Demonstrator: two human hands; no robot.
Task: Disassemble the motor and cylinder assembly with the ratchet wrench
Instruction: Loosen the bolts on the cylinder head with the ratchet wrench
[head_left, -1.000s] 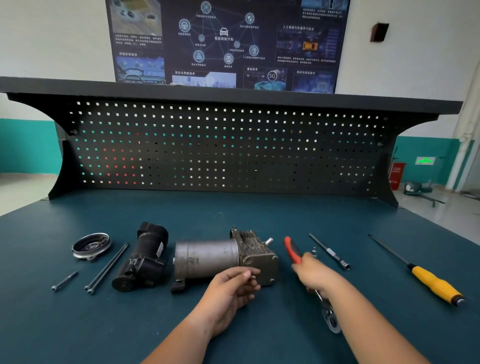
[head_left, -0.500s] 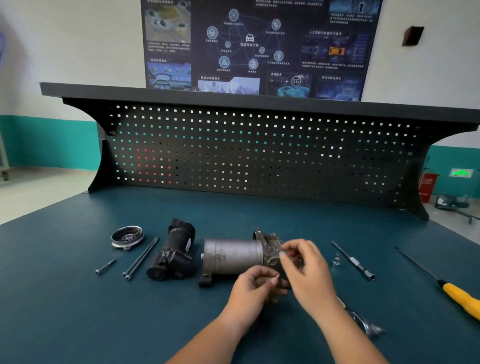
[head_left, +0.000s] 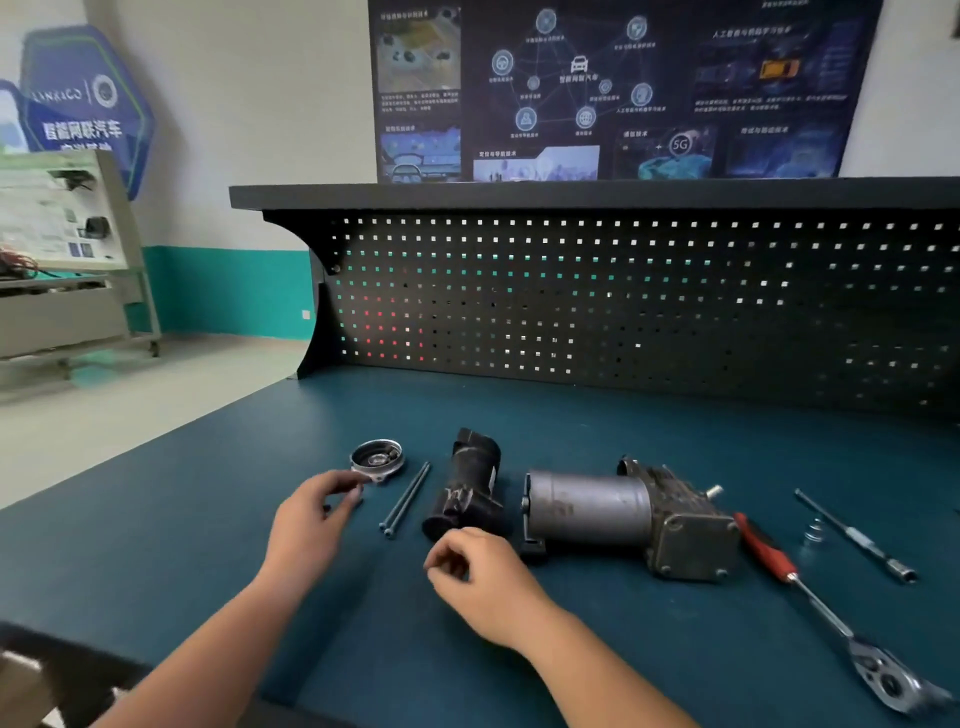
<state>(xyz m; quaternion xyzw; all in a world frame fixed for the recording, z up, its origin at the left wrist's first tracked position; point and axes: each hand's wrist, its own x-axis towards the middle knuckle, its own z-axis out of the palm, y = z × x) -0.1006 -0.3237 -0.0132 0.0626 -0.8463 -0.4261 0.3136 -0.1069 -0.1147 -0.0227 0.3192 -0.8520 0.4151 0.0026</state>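
Observation:
The motor and cylinder assembly (head_left: 623, 512) lies on its side on the blue bench (head_left: 571, 415), silver motor can to the left, dark cylinder block to the right. The ratchet wrench (head_left: 810, 597), with its red handle, lies free just right of the block. My left hand (head_left: 311, 525) is far left of the assembly, its fingertips and thumb pinching a short dark bolt (head_left: 358, 501) that is mostly hidden. My right hand (head_left: 478, 577) hovers in front of the motor's left end, with fingers loosely curled and nothing seen in them.
A round metal cap (head_left: 377, 458), two long bolts (head_left: 405, 501) and a black housing part (head_left: 467, 488) lie left of the assembly. A socket extension bar (head_left: 857, 540) and a small spring (head_left: 813, 532) lie at the right. A black pegboard (head_left: 623, 312) backs the bench.
Both hands have left the cylinder block. My left hand went left to the short bolt beside the round cap, and my right hand drew back toward the motor's left end. The view swung left.

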